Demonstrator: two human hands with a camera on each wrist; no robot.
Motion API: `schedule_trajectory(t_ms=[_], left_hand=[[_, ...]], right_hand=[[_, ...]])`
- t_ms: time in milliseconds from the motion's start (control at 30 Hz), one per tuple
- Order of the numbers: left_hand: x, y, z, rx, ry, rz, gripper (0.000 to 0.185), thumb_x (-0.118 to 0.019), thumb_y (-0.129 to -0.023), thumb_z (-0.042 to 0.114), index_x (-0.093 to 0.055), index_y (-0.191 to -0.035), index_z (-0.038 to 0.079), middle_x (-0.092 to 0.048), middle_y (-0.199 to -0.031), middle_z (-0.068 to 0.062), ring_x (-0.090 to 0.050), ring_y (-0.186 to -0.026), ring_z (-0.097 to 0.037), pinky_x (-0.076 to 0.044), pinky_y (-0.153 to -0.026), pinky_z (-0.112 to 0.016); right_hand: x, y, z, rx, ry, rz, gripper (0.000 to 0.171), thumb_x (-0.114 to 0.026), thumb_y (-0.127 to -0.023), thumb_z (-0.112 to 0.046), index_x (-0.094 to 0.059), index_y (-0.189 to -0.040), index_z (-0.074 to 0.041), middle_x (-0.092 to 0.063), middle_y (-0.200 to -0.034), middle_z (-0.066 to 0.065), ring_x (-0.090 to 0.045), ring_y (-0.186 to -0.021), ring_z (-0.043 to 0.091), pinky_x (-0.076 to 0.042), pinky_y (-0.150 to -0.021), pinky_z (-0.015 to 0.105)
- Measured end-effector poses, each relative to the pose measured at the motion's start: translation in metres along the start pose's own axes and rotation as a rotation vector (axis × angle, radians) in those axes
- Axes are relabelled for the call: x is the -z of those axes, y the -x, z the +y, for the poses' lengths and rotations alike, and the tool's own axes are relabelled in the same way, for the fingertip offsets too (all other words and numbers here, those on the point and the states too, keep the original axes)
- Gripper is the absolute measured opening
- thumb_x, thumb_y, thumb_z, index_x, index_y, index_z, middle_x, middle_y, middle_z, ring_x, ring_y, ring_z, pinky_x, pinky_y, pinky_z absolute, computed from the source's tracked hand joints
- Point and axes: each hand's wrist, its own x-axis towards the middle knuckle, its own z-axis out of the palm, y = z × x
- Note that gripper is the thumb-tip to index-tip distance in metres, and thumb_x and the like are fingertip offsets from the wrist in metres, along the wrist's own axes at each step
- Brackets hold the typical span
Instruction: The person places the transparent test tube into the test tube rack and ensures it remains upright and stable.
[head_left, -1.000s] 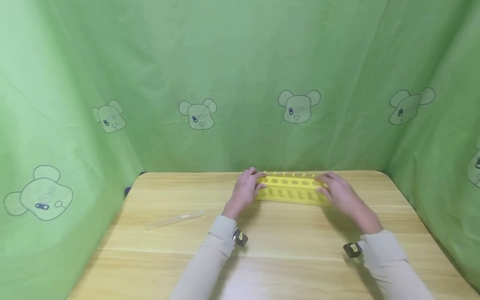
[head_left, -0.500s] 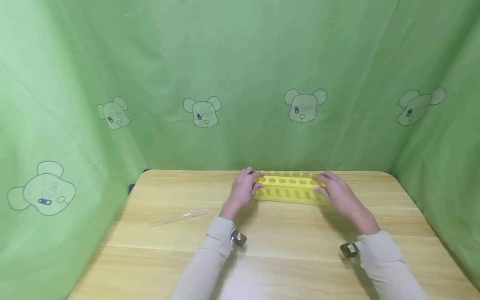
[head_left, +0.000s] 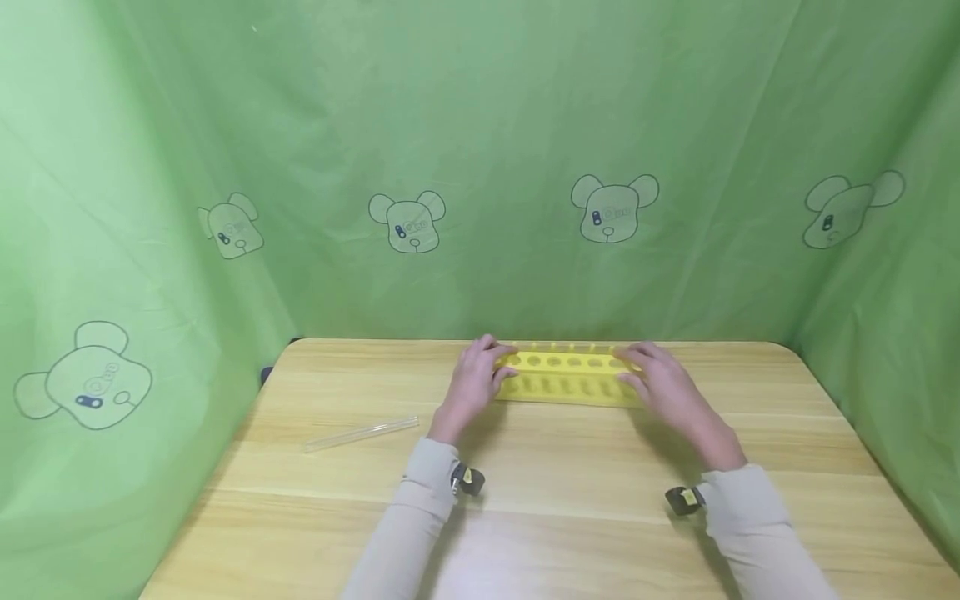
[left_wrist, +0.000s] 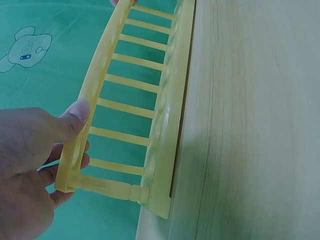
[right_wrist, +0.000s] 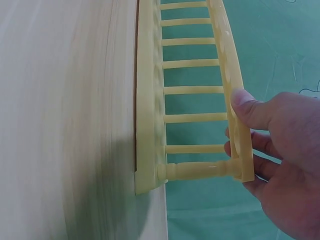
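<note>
A yellow plastic test-tube rack (head_left: pixel 566 377) stands on the wooden table (head_left: pixel 525 483) near its far edge. My left hand (head_left: pixel 476 382) grips the rack's left end, thumb on the top plate (left_wrist: pixel 77 112), fingers curled behind it. My right hand (head_left: pixel 660 385) grips the right end the same way, its thumb (right_wrist: pixel 245 107) pressed on the top plate. The rack's holes are empty. A clear glass tube (head_left: pixel 362 434) lies on the table to the left, well apart from both hands.
Green cloth with bear prints (head_left: pixel 611 208) walls the table at the back and on both sides. The rack (left_wrist: pixel 165 100) sits close to the back cloth. Bare wood (right_wrist: pixel 65 120) stretches toward me in front of the rack.
Both hands and the rack have shifted slightly to the left along the table's far edge. The glass tube has stayed where it lay.
</note>
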Motion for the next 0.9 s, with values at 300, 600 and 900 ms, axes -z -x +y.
schedule_trajectory(t_ms=[300,600,900], left_hand=[[0.006,0.007,-0.007,0.004,0.035,0.017,0.041,-0.077,-0.091,0.023,-0.070,-0.130,0.012,-0.059,-0.102,-0.002,-0.053,-0.092,-0.018,-0.047,-0.099,-0.041],[0.007,0.014,-0.017,-0.008,0.034,0.046,0.043,-0.078,-0.089,0.024,-0.071,-0.129,0.009,-0.062,-0.108,-0.002,-0.057,-0.099,-0.019,-0.047,-0.102,-0.042],[0.012,0.019,-0.019,0.004,0.051,0.045,0.042,-0.077,-0.090,0.021,-0.070,-0.130,0.009,-0.063,-0.112,-0.005,-0.058,-0.103,-0.022,-0.047,-0.102,-0.044]], right_hand=[[-0.008,-0.001,-0.007,-0.006,-0.046,0.018,0.041,-0.071,-0.096,-0.006,-0.060,-0.134,0.005,-0.059,-0.128,0.025,-0.059,-0.114,0.045,-0.050,-0.099,0.064],[-0.017,-0.003,-0.013,-0.004,-0.085,0.029,0.042,-0.072,-0.095,-0.006,-0.061,-0.134,0.005,-0.060,-0.128,0.025,-0.057,-0.116,0.044,-0.049,-0.101,0.062],[-0.020,-0.005,-0.019,-0.040,-0.117,0.035,0.044,-0.071,-0.095,-0.006,-0.060,-0.136,0.005,-0.059,-0.130,0.024,-0.056,-0.119,0.043,-0.048,-0.103,0.062]])
